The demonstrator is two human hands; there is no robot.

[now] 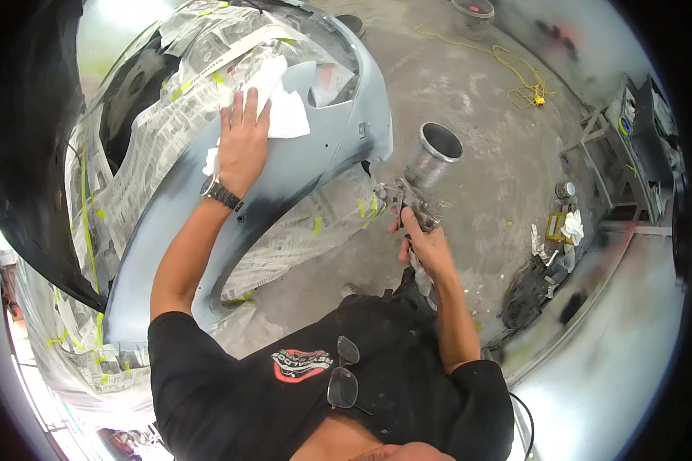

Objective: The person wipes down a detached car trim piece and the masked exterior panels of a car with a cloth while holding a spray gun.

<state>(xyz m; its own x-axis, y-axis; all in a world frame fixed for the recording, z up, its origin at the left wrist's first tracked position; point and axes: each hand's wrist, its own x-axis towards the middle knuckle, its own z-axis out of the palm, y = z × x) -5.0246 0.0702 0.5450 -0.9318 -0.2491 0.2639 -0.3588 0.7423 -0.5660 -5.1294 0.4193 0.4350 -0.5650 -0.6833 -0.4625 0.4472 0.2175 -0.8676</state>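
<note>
My left hand [244, 146] lies flat with fingers stretched over a white cloth [288, 115], pressing it against a grey primed car fender [300, 157]. A watch is on that wrist. To the right of the fender's lower edge, my right hand [427, 244] is closed round a spray gun [409, 206]. A metal cup [436, 154] tops the gun, its round mouth facing the camera. The gun is apart from the fender. Darker patches show along the wheel arch.
Newspaper masking [158, 146] with yellow-green tape covers the car beside the fender. A yellow cord [527, 88] lies on the concrete floor [484, 184]. Buckets stand at the top. A yellow container [557, 227], a can and crumpled paper lie at the right, near a metal frame [603, 146].
</note>
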